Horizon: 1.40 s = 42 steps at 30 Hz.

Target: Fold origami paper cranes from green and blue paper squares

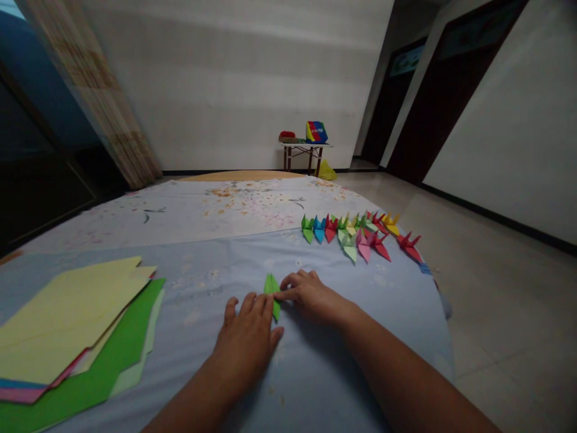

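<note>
A narrow green folded paper (272,288) lies on the tablecloth, its pointed ends facing away from me and toward me. My left hand (249,331) rests palm down at its left side, fingers spread and lying flat, with fingertips touching the paper's edge. From the right, my right hand (313,294) has its thumb on the middle of the paper and its other fingers bent beside it, closed at the paper's right edge. The exact grip under the right fingertips is partly hidden.
Several finished paper cranes (330,228) in many colours stand in rows at the right rear of the table. A stack of coloured paper sheets (76,307) lies at the left. Beyond the blue tablecloth (193,361), a small table (311,145) stands against the wall.
</note>
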Available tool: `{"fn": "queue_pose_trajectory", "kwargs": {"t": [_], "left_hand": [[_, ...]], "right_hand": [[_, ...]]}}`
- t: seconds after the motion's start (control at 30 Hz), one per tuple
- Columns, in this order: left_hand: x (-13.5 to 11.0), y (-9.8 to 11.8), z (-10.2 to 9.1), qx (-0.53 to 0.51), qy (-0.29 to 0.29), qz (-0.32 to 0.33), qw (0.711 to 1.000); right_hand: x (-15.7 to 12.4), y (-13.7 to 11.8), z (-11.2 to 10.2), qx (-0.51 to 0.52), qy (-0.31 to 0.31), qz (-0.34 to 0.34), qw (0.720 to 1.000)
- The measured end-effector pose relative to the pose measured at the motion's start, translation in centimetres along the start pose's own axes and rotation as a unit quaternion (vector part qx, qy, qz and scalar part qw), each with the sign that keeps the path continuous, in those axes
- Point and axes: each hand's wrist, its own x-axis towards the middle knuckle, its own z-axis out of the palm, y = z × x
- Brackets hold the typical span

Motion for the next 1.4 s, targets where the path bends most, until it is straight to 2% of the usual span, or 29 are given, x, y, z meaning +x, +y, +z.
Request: {"fn": "queue_pose_trajectory", "kwargs": {"t": [0.2,0.5,0.73,0.93,1.0,1.17,1.3,1.4], "left_hand": [[0.1,0.2,-0.5,0.024,-0.002,-0.018,1.000],[0.2,0.3,-1.2,0.025,-0.002,-0.020,0.999],[0.5,-0.5,-1.6,0.018,0.020,-0.002,1.000],[0.2,-0.6,-1.1,0.001,0.032,0.002,0.999],[0.2,-0.7,-0.9,-0.008,0.041,0.005,0.999],[0.7,-0.7,-0.5,-0.012,0.077,0.007,0.997],[1.0,-0.8,-0.6,-0.031,0.100,-0.008,0.994],[1.2,-1.0,-0.7,-0.063,0.111,-0.020,0.992]], "right_hand": [[-0.2,0.3,-0.2,-0.012,0.007,0.008,1.000],[0.0,-0.5,-1.0,-0.048,-0.019,0.027,0.998],[0.2,-1.0,-0.6,-0.009,0.010,0.049,0.999],[0.2,-1.2,0.0,-0.024,-0.012,0.044,0.999],[0.2,-1.1,0.3,-0.008,0.002,0.050,0.999],[0.5,-1.0,0.7,0.013,0.092,0.111,0.990],[0.7,-1.0,1.0,0.002,0.071,0.129,0.989],[0.7,-1.1,1.4,0.050,0.076,0.127,0.988]]}}
